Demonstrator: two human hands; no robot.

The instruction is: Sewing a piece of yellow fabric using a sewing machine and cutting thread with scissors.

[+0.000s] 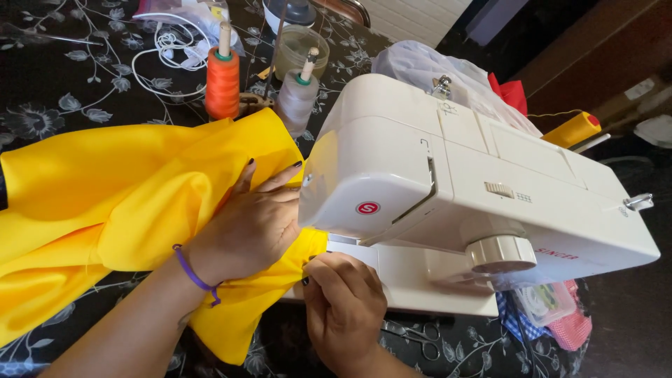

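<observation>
Yellow fabric soft, limp, light; draped left of sewing machine. Left hand flat, pressing it down. Right hand pinching edge at bed. Best gripped at edges.

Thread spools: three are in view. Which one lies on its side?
The yellow spool behind the sewing machine; the orange spool and grey spool stand upright.

The sewing machine stands on the bench. Left of it lies the cloth, with the left hand flat on top. The right hand rests before the machine's base. Two thread spools stand behind the cloth, scissors lie before the machine.
</observation>
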